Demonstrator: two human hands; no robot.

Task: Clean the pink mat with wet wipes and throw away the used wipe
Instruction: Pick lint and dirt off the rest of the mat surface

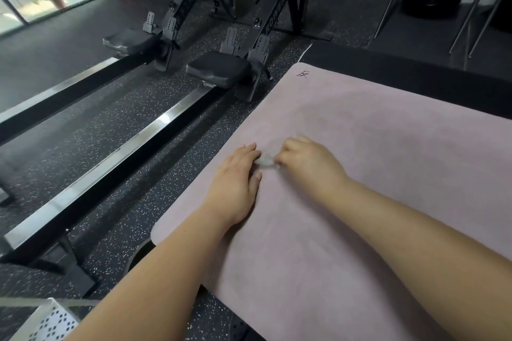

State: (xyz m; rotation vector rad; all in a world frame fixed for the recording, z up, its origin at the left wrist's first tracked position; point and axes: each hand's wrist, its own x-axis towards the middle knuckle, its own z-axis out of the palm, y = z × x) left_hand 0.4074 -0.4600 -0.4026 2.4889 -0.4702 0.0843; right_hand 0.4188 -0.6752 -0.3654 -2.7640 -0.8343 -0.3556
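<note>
The pink mat [374,174] lies flat on the gym floor and fills the right half of the head view, with a black mark near its far corner. A small crumpled white wet wipe [266,160] sits on the mat between my hands. My right hand [307,163] has its fingers curled round the wipe's right side. My left hand [238,174] lies flat on the mat near its left edge, fingers straight, fingertips touching the wipe's left side.
Two black rowing machines [219,69] with long metal rails run along the speckled floor left of the mat. A white perforated basket [47,321] shows at the bottom left corner. A black mat [415,72] lies beyond the pink one.
</note>
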